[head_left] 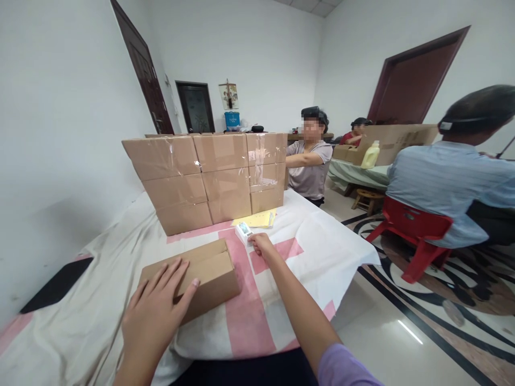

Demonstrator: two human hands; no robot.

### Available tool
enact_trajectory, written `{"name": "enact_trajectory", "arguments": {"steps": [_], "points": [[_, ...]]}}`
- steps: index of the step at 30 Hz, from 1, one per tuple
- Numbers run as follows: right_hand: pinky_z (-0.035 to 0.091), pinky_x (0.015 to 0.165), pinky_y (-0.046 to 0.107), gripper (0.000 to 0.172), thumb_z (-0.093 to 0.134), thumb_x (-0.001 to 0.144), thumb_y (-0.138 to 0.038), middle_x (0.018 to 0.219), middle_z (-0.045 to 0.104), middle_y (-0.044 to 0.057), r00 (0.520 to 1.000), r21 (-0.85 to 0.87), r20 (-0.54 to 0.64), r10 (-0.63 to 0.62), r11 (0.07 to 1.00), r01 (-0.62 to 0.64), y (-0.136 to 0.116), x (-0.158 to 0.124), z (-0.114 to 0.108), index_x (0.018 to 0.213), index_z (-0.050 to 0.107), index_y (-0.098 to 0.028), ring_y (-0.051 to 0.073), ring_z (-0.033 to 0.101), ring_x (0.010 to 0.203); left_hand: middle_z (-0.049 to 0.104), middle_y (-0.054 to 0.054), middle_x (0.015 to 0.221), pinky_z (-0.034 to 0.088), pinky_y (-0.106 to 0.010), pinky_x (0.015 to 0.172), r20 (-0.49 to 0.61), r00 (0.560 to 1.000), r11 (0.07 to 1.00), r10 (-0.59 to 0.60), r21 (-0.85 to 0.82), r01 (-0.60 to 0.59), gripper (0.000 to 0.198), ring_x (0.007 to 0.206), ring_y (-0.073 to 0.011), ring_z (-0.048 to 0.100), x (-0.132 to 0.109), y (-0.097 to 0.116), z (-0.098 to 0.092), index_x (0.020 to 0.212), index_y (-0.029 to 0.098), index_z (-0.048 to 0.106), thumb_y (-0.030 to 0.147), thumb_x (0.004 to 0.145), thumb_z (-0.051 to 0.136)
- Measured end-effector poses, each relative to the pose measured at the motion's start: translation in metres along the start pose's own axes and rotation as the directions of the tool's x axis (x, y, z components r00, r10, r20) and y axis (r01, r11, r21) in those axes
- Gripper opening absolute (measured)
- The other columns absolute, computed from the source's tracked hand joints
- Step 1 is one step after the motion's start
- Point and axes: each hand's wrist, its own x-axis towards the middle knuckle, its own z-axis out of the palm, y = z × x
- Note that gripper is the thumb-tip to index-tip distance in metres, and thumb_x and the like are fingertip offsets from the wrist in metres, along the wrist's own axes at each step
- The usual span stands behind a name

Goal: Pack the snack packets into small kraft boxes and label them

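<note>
While the left hand (156, 303) lay spread across the top of a single cardboard box (209, 284), its fingers loosely parted and its thumb near the seam, the right hand (260, 244) reached forward with thumb and fingers closed at the near corner of a small white item (242, 229), seemingly pinching it. The left hand pressed on the box rather than gripping round it. That box sat on the cloth-covered tabletop (317, 230) close to the wearer, its top folded down with a flap edge showing along it; whether anything was inside, or whether the top was sealed, could not be told. Beyond it stood a stack of boxes (225, 187), with 3 columns and 3 rows facing the camera, 9 fronts in all, closed and set tightly together, with glossy clear tape or film shining on several. The stacked boxes therefore looked finished, as far as their faces showed, whereas the 1 box under the left hand was apart from them, and the white item was outside it, out on the cloth. A yellow sheet (261, 219) lay just beyond the white item, near the foot of the stack. Across the tabletop, a co-worker (311, 166) stretched an arm behind the stack, the hand hidden there.
</note>
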Motion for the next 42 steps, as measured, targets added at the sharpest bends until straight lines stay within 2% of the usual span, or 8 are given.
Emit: {"name": "enact_trajectory", "arguments": {"steps": [4,9,17,21,25,29,36,42], "points": [[0.062,0.078,0.035,0.031,0.066,0.101,-0.036,0.116,0.068,0.008,0.999,-0.026,-0.003,0.040,0.999,-0.040,-0.004,0.002,-0.003,0.124,0.064,-0.015,0.018,0.070,0.093,0.056,0.000,0.155,0.034,-0.050,0.120,0.012,1.000,1.000,-0.010,-0.001,0.010,0.068,0.144,-0.0292,0.050,0.001,-0.001,0.000,0.148,0.025,0.058,0.060,0.097,0.030],[0.061,0.088,0.042,0.035,0.066,0.101,-0.037,0.125,0.066,0.010,0.998,-0.069,-0.012,0.059,0.996,-0.059,-0.001,0.005,-0.002,0.129,0.063,-0.016,0.022,0.069,0.104,0.054,0.000,0.157,0.034,-0.050,0.121,0.061,0.998,1.000,-0.021,-0.003,0.021,0.068,0.146,-0.0285,0.048,0.002,-0.001,-0.003,0.149,0.026,0.056,0.060,0.096,0.031],[0.062,0.082,0.038,0.032,0.067,0.100,-0.036,0.119,0.068,0.009,0.998,-0.083,-0.040,-0.047,0.996,0.043,0.009,-0.001,0.004,0.124,0.065,-0.015,0.020,0.070,0.098,0.054,-0.001,0.157,0.035,-0.049,0.121,0.078,0.996,0.999,-0.035,0.011,0.034,0.065,0.145,-0.0271,0.050,0.003,0.000,-0.004,0.149,0.027,0.056,0.058,0.095,0.035],[0.057,0.064,0.026,0.025,0.066,0.101,-0.037,0.099,0.069,0.003,0.990,-0.024,-0.018,-0.139,0.990,0.139,0.012,-0.009,0.001,0.109,0.067,-0.013,0.012,0.066,0.075,0.056,-0.002,0.156,0.035,-0.049,0.121,0.048,0.998,0.999,-0.032,-0.012,0.033,0.062,0.142,-0.0270,0.053,0.002,0.001,-0.003,0.148,0.029,0.057,0.056,0.095,0.039],[0.026,0.040,0.018,0.026,0.065,0.098,-0.040,0.056,0.044,-0.010,0.975,0.083,0.062,-0.213,0.975,0.208,0.016,-0.022,-0.003,0.091,0.064,-0.015,0.005,0.033,0.041,0.055,-0.003,0.156,0.034,-0.049,0.121,0.048,0.999,1.000,-0.020,-0.008,0.020,0.062,0.145,-0.0266,0.050,0.002,0.002,-0.004,0.146,0.028,0.059,0.057,0.097,0.035],[0.010,0.042,0.022,0.029,0.069,0.085,-0.046,0.046,0.025,-0.016,0.949,0.207,0.146,-0.280,0.947,0.248,0.017,-0.044,-0.008,0.089,0.061,-0.018,0.005,0.016,0.039,0.056,-0.003,0.155,0.035,-0.049,0.121,0.031,0.999,1.000,-0.013,-0.002,0.014,0.062,0.145,-0.0272,0.050,0.003,0.002,-0.004,0.145,0.026,0.060,0.056,0.097,0.035],[0.009,0.047,0.025,0.038,0.077,0.074,-0.050,0.048,0.024,-0.015,0.906,0.332,0.192,-0.378,0.893,0.302,0.018,-0.114,-0.019,0.089,0.062,-0.019,0.005,0.013,0.043,0.055,-0.004,0.156,0.035,-0.052,0.120,0.032,0.999,1.000,-0.004,-0.020,0.005,0.060,0.145,-0.0290,0.050,0.002,0.004,-0.006,0.144,0.025,0.061,0.055,0.099,0.036],[0.011,0.048,0.026,0.037,0.080,0.075,-0.048,0.048,0.027,-0.014,0.857,0.381,0.280,-0.432,0.870,0.314,0.005,-0.168,0.002,0.090,0.067,-0.017,0.005,0.015,0.043,0.054,-0.004,0.157,0.033,-0.053,0.123,0.054,0.998,0.999,-0.011,-0.034,0.013,0.056,0.146,-0.0291,0.050,0.004,0.009,-0.011,0.145,0.024,0.061,0.052,0.101,0.041]]}}
